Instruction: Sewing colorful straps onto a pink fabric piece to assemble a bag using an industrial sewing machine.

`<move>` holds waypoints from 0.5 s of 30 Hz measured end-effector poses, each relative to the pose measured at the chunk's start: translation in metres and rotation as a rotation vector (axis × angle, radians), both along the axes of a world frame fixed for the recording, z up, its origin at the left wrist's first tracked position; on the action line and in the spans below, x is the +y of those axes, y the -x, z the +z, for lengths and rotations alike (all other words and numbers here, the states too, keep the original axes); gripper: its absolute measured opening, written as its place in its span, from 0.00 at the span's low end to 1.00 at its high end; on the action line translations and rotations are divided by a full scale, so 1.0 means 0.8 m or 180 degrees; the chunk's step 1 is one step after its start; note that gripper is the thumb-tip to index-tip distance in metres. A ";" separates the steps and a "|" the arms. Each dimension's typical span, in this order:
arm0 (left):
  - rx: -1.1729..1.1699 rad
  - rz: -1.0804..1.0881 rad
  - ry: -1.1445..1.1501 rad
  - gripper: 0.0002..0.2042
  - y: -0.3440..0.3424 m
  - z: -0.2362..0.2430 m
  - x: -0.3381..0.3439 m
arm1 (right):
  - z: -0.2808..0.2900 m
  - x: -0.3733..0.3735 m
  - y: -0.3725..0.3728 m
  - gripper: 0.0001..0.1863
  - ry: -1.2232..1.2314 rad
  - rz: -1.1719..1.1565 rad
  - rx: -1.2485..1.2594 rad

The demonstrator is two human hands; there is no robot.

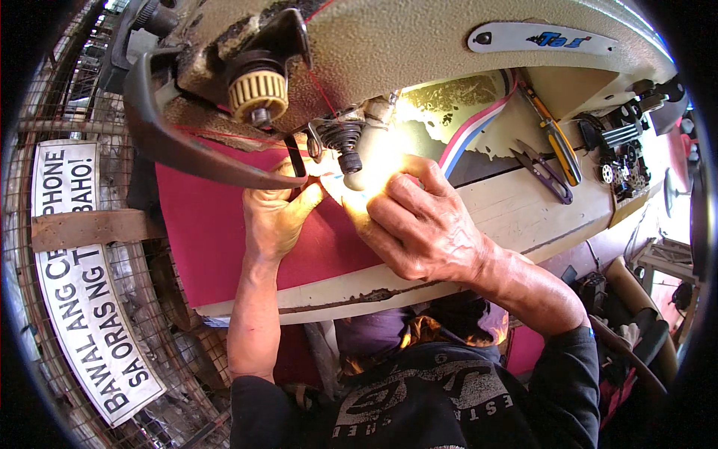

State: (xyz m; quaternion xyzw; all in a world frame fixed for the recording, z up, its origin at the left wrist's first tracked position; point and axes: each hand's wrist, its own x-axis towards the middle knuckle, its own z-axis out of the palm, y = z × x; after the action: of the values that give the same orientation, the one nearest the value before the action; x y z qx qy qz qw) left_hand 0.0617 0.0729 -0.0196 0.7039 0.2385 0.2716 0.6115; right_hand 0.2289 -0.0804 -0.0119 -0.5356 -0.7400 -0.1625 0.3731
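At a cream sewing machine, my left hand is closed, thumb and finger meeting beside a small pale piece just under the dark thread-tension knob. My right hand has curled fingers pinching in the bright glare by that piece; exactly what it holds is washed out. A maroon sheet lies on the worn table edge beneath my left hand. Red thread runs to the needle area, which the hands and glare mostly hide. A curved black metal arm reaches over my left hand.
Behind my right hand are a striped ribbon, scissors and a yellow-and-black screwdriver. Metal machine parts sit at the right end of the table. A wire grille with printed signs and a wooden slat stands at left.
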 end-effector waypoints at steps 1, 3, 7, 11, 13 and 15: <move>-0.0035 0.0048 0.0025 0.12 0.000 0.000 0.000 | 0.000 0.000 0.000 0.15 0.0057 0.0013 0.0011; -0.0022 0.0008 -0.0071 0.12 -0.001 0.000 0.000 | -0.001 -0.002 0.000 0.15 0.0021 0.0006 0.0041; 0.0159 0.0064 -0.0255 0.12 -0.003 0.005 -0.001 | -0.004 0.000 -0.004 0.15 0.0039 -0.0041 0.0077; 0.0420 0.0043 0.0127 0.09 -0.007 0.015 -0.011 | -0.009 0.007 -0.013 0.16 -0.0031 -0.0303 0.0465; 0.0447 -0.0075 -0.0027 0.07 -0.008 0.024 -0.015 | -0.009 0.008 -0.015 0.15 0.0155 -0.0542 0.0600; 0.0731 -0.0064 0.0030 0.03 -0.008 0.035 -0.017 | -0.006 0.004 -0.015 0.14 0.0247 -0.0638 0.0610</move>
State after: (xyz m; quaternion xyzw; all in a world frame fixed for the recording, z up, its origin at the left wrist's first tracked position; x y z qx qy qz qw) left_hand 0.0683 0.0594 0.0084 0.7298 0.3012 0.1819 0.5861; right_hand 0.2408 -0.0770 -0.0164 -0.6338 -0.6495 -0.1183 0.4030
